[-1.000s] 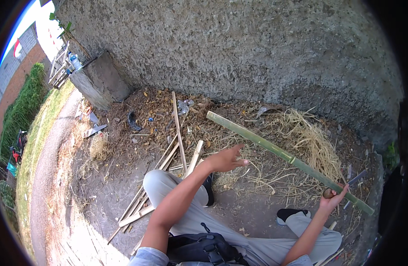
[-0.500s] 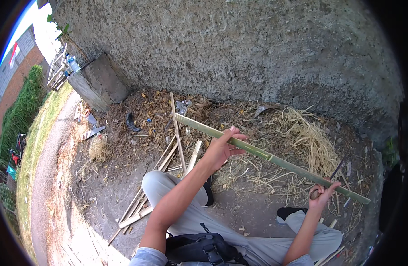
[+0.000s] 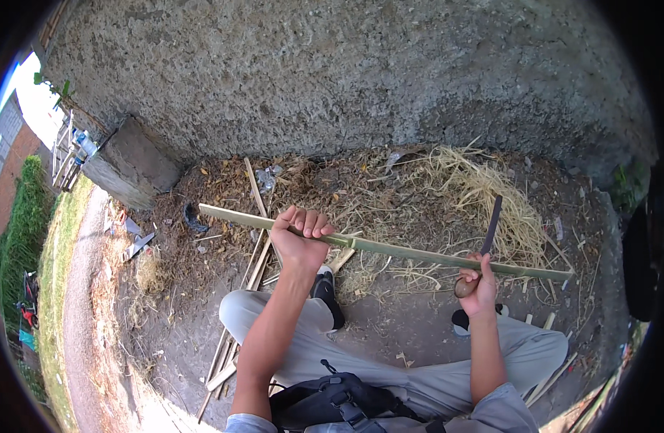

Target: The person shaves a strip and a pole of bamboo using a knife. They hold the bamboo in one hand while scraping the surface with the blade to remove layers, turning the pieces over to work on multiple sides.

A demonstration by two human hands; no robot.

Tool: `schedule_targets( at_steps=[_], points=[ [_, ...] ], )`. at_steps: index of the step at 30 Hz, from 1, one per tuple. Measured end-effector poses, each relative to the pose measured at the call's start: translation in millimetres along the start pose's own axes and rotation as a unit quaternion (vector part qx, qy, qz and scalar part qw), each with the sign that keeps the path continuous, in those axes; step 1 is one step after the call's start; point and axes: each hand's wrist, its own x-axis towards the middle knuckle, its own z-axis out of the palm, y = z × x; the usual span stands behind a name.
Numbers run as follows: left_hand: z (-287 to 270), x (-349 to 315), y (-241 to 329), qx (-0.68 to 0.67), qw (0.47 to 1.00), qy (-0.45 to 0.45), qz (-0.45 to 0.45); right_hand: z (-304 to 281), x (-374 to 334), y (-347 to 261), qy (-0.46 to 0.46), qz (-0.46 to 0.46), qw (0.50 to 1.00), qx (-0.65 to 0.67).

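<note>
A long green bamboo strip (image 3: 411,251) with a node near its middle lies level across the view, above my crossed legs. My left hand (image 3: 301,234) is closed over it left of the node, knuckles up. Toward its right part, my right hand (image 3: 479,287) grips a knife by its round wooden handle (image 3: 465,288). The knife's dark, narrow blade (image 3: 494,225) points up and away, crossing behind or against the strip; whether it touches cannot be made out. The thumb of that hand lies along the strip.
A rough grey wall (image 3: 332,86) rises beyond. Pale bamboo shavings (image 3: 491,202) are heaped at its foot on the right. Several split strips (image 3: 256,189) lie on the ground at left, near a concrete block (image 3: 133,162). A black bag (image 3: 339,397) rests on my lap.
The bamboo strip has shifted left and tilts less. My left hand has moved left and wrapped over it. The right hand has come left and the knife blade now stands up more plainly.
</note>
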Motion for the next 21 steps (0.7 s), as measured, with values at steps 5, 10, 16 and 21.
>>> schedule_targets(
  at_steps=[5,10,16,21],
  points=[
    [12,-10,11,0.016,0.998,-0.028,0.06,0,2,12,0.068,0.035,0.996,-0.055],
    [50,-28,42,0.103,0.977,-0.095,0.159,-10,-9,35,0.147,0.109,0.967,-0.18],
    [97,-65,72,0.23,0.905,-0.28,0.223,-35,-53,58,0.139,0.303,0.888,-0.316],
    [118,-85,66,0.291,0.845,-0.358,0.271,-42,-60,61,0.077,0.278,0.79,-0.54]
  ],
)
